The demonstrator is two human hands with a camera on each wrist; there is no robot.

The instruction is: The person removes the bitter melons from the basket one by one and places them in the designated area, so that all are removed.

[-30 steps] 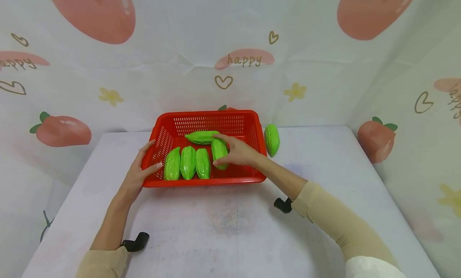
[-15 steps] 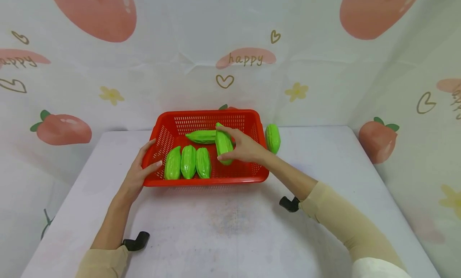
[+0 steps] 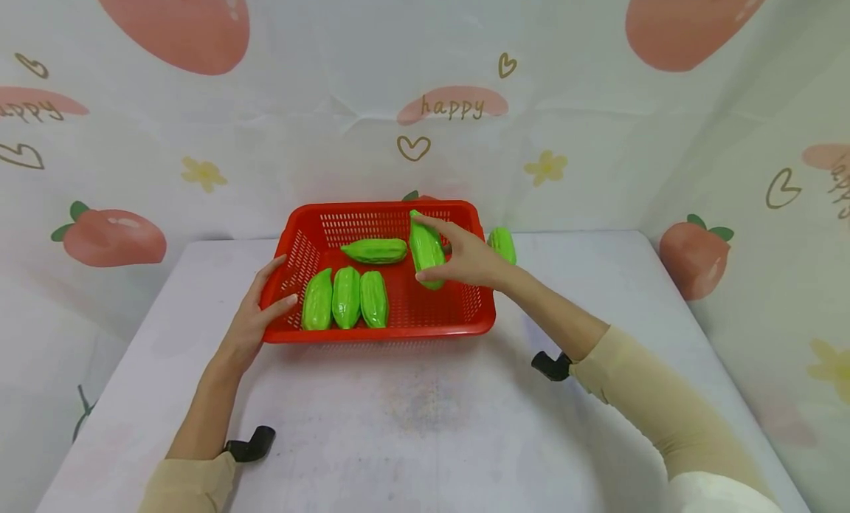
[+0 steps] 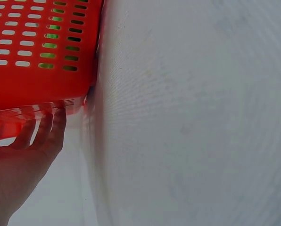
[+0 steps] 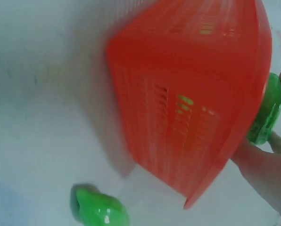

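My right hand (image 3: 470, 256) holds a green ridged bitter melon (image 3: 427, 251) between thumb and fingers, raised above the right half of a red plastic basket (image 3: 378, 336). In the right wrist view that bitter melon (image 5: 268, 113) shows past the basket's rim. My left hand (image 3: 255, 317) grips the basket's left wall, thumb over the rim and fingers outside, as the left wrist view of the fingers (image 4: 53, 129) also shows. Inside the basket, three bitter melons (image 3: 346, 297) stand side by side at the front left. Another bitter melon (image 3: 375, 251) lies crosswise behind them.
One more bitter melon (image 3: 502, 244) lies on the white table (image 3: 425, 424) just outside the basket's right side, partly hidden by my right hand. A patterned cloth (image 3: 332, 92) hangs behind the table. Black angled pieces (image 3: 252, 445) sit at both forearms.
My right hand has lifted the held bitter melon from the basket's floor and carried it up, back and to the right. My left hand stays on the basket.
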